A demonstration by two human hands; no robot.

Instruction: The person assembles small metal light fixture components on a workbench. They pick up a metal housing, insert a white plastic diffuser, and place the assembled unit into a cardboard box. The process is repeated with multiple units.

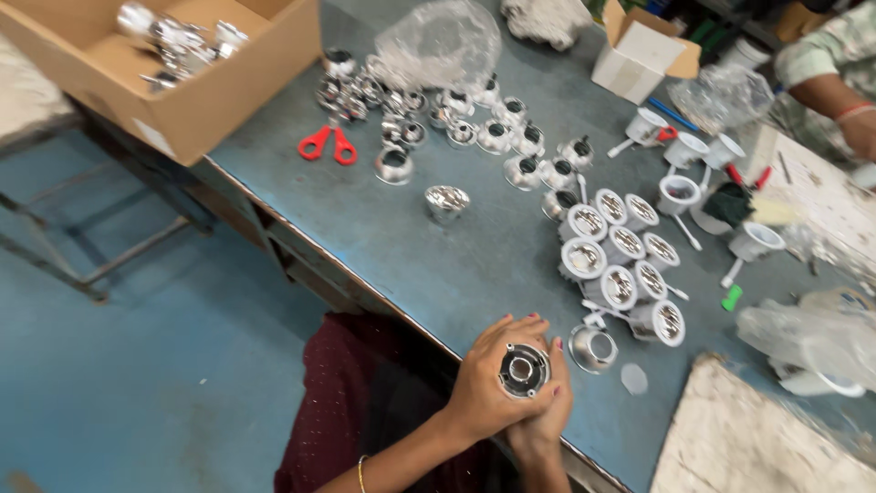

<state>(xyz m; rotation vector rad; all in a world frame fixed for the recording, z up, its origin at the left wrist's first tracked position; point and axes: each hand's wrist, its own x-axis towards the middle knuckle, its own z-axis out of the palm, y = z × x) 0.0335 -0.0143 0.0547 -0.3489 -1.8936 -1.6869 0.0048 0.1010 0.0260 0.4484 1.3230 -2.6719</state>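
Both my hands meet at the near edge of a blue-grey table point(438, 265). My left hand point(484, 383) wraps a small round lamp housing point(524, 370), its dark back with a silver centre facing up. My right hand point(547, 415) cups the same piece from below, fingers folded against the left hand. Just right of my hands lies a loose shiny reflector cup point(593, 349) and a small clear disc point(634, 379). Beyond them stands a cluster of white finished lamps point(620, 251), lens up.
Several chrome reflectors point(484, 137) and one lone cup point(446, 202) lie mid-table, with red-handled scissors point(328, 144). A cardboard box point(173, 64) of metal parts sits far left, plastic bags point(438, 41) behind. Another person's arm point(844, 100) works at the far right.
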